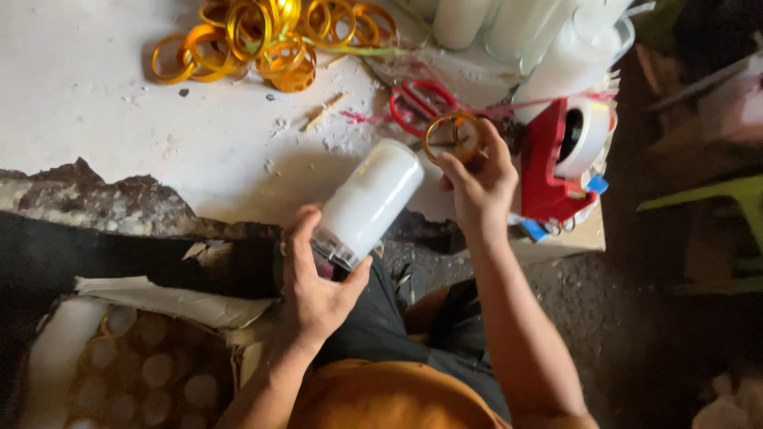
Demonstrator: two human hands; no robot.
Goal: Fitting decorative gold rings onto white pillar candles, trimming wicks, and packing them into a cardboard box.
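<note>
- My left hand has its fingers wrapped round the base of a white glass candle, tilted over the table edge.
- My right hand pinches a gold ring.
- Just beyond: red scissors, red tape dispenser.
- Farthest: a heap of gold rings.

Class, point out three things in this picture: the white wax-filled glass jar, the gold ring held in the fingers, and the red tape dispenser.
white wax-filled glass jar [372, 199], head view, middle of its side.
gold ring [451, 137], head view, its upper band.
red tape dispenser [548, 171], head view, red body's left side.
</note>
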